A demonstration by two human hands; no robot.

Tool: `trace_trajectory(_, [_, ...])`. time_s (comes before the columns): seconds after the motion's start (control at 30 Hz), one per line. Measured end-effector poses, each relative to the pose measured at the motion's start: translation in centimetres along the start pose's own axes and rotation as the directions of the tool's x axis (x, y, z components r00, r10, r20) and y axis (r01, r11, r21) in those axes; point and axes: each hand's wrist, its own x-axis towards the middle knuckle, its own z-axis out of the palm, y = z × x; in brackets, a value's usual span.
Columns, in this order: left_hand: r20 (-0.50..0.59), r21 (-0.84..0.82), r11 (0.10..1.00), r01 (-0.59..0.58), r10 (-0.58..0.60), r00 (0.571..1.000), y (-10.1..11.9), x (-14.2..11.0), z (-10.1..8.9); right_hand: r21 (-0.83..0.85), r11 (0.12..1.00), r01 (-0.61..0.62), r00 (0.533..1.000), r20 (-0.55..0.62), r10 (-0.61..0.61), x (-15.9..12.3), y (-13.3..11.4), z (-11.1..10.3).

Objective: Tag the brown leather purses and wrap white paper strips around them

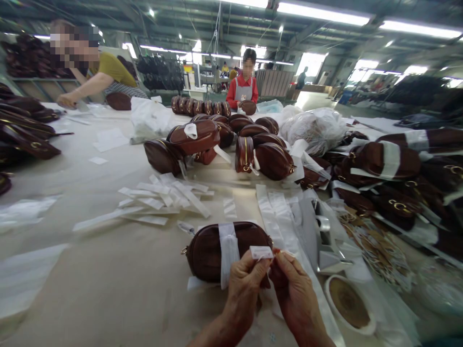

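Head view, pinches a white tag (261, 252) in the left hand (245, 279), curls the right hand (293, 279) close beside it, cannot tell around what, angles both inward, at the right end of a brown bag (204, 254) on the table (137, 289).

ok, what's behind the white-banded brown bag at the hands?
Behind the bag: a short white strip, a heap of white strips to the left, then more brown bags. Its far side, and anything right against it, is hidden by the bag itself.
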Motion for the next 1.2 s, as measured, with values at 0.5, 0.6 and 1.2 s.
trace_trajectory(0.5, [0.222,-0.363,0.904,0.227,-0.153,0.963,0.5,1.1,-0.4,-0.189,0.957,0.221,0.972,0.125,-0.200,-0.6,-2.8,-0.8])
trace_trajectory(0.6, [0.191,-0.301,0.949,0.093,-0.035,0.981,1.1,1.0,-0.8,-0.161,0.951,0.263,0.963,0.112,-0.247,-0.5,-3.4,-0.9])
trace_trajectory(1.2, [0.640,0.406,0.417,-0.813,0.505,0.579,1.1,1.2,-3.4,-0.182,0.847,0.499,0.864,0.180,-0.470,-2.2,-8.5,-0.4])
